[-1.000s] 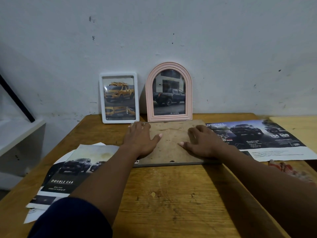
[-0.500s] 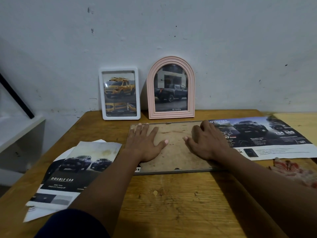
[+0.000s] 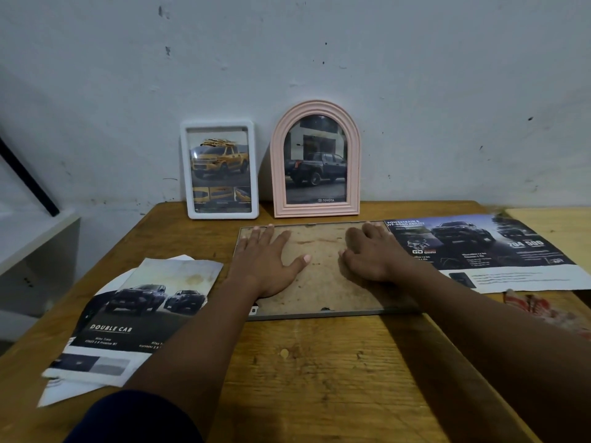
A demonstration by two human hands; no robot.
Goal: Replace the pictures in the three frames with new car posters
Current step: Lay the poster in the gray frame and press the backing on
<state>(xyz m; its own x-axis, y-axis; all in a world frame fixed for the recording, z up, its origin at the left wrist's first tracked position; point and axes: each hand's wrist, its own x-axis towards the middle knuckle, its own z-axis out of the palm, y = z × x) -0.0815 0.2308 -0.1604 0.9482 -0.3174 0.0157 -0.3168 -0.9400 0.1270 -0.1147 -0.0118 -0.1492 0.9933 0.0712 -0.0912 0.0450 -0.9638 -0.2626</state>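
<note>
Got both my arms stretched over the bench (image 3: pixel 319 362), left hand (image 3: pixel 265 266) flat and spread on the face-down frame (image 3: pixel 319 276), right hand (image 3: pixel 374 255) pressing it, fingers slightly arched.

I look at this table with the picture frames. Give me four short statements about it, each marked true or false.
1. The white frame holds a yellow truck picture. True.
2. The pink arched frame lies flat on the table. False: it stands upright against the wall.
3. The left hand and the right hand both rest on the brown back of the third frame. True.
4. The Double Cab poster lies right of the third frame. False: it lies to its left.
</note>
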